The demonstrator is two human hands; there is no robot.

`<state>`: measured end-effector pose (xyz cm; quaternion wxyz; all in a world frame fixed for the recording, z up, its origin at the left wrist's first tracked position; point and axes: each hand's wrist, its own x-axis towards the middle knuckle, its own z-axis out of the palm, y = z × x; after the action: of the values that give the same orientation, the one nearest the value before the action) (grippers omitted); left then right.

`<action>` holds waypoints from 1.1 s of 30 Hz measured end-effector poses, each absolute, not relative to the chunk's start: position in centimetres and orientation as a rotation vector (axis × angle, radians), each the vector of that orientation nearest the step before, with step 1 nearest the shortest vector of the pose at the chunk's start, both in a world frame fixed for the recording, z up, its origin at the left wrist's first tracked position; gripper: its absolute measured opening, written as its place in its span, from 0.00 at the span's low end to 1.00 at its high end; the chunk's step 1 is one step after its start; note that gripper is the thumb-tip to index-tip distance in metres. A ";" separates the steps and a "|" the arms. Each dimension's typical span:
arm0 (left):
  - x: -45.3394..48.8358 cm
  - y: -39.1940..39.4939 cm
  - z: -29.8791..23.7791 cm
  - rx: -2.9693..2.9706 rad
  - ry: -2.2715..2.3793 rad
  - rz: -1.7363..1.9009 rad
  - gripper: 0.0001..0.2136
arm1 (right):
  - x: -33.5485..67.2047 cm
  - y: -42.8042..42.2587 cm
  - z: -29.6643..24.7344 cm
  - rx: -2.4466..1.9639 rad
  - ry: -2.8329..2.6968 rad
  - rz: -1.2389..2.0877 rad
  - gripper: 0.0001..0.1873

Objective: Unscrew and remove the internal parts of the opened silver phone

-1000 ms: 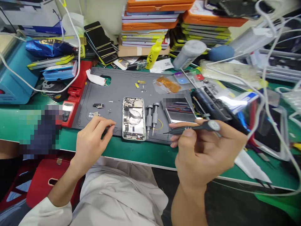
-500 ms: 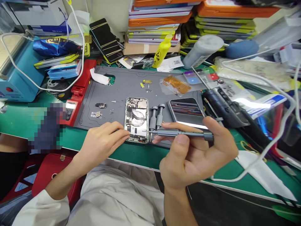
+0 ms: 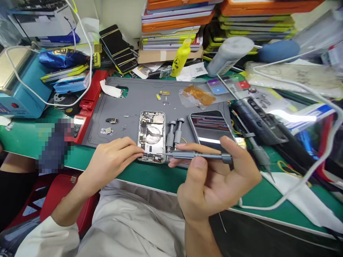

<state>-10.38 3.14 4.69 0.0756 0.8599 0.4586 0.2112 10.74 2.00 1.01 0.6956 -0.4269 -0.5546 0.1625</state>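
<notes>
An opened phone body [image 3: 151, 134] with its insides exposed lies on a grey work mat [image 3: 139, 101]. My left hand [image 3: 111, 162] rests on the mat's near edge, its fingers pressed together and touching the phone's lower left corner. My right hand [image 3: 214, 185] is closed on a thin grey screwdriver [image 3: 195, 155] held level, its tip at the phone's bottom edge. Two more screwdrivers [image 3: 174, 134] lie just right of the phone, and a detached screen [image 3: 210, 128] lies beyond them.
Small parts and screws [image 3: 111, 121] are scattered on the mat's left half. A red tool [image 3: 85, 105] lies at the mat's left edge, a blue machine [image 3: 21, 85] further left. A yellow bottle [image 3: 182, 57], stacked trays [image 3: 174, 25] and white cables [image 3: 308, 89] crowd the back and right.
My right hand brought the screwdriver leftward until its tip reached the phone's bottom edge. My left hand slid right from the mat to the phone's lower left corner.
</notes>
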 end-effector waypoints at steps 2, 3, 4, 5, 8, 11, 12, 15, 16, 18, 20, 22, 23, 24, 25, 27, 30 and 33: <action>-10.5 3.3 4.9 2.646 1.336 0.614 0.09 | 10.8 2.0 0.8 -0.929 -1.242 0.375 0.27; -10.6 3.4 5.0 2.692 1.310 0.607 0.10 | 10.8 2.0 0.8 -0.925 -1.235 0.381 0.27; -10.6 3.5 5.1 2.736 1.284 0.599 0.10 | 10.8 2.0 0.7 -0.926 -1.225 0.386 0.27; -10.5 3.6 5.1 2.769 1.269 0.591 0.10 | 10.8 2.0 0.8 -0.927 -1.218 0.390 0.27; -10.4 3.5 4.9 2.734 1.304 0.603 0.09 | 10.7 1.9 0.9 -0.934 -1.209 0.398 0.28; -10.5 3.1 4.3 2.388 1.434 0.743 0.06 | 10.6 1.9 1.0 -0.930 -1.200 0.417 0.28; -10.5 2.9 4.0 2.208 1.472 0.833 0.06 | 10.6 1.9 1.0 -0.933 -1.192 0.434 0.28; -10.6 2.5 3.1 1.692 1.465 1.108 0.13 | 10.6 1.9 1.1 -0.950 -1.172 0.488 0.30; -10.5 2.4 3.0 1.582 1.425 1.160 0.16 | 10.5 1.8 1.1 -0.952 -1.168 0.497 0.31; -10.2 2.4 2.9 1.434 1.327 1.184 0.19 | 10.4 1.7 1.4 -0.955 -1.141 0.526 0.32; -9.8 2.5 3.2 1.297 1.208 1.147 0.21 | 10.1 1.6 1.9 -0.962 -1.065 0.645 0.29; -9.4 2.5 3.4 1.152 1.085 1.109 0.21 | 9.5 1.5 2.4 -0.959 -0.956 0.829 0.29; -9.2 2.4 3.4 1.095 1.045 1.102 0.21 | 9.2 1.4 2.6 -0.950 -0.907 0.907 0.30; -9.1 2.2 3.4 1.054 1.027 1.105 0.20 | 8.9 1.4 2.7 -0.936 -0.871 0.960 0.31; -8.9 2.0 3.3 1.026 1.028 1.121 0.18 | 8.6 1.3 2.6 -0.923 -0.846 0.989 0.31; -8.8 1.5 3.0 0.999 1.076 1.166 0.14 | 8.0 1.2 2.3 -0.904 -0.831 0.990 0.31; -8.7 0.9 2.8 1.020 1.145 1.198 0.08 | 7.6 0.8 1.6 -0.891 -0.846 0.946 0.30; -8.7 0.8 2.8 1.061 1.135 1.184 0.06 | 7.7 0.7 1.1 -0.905 -0.848 0.933 0.29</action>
<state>-8.66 0.82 2.76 0.5599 0.4500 0.4814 0.5022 7.69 0.65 1.13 0.7136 -0.4084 -0.3828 0.4212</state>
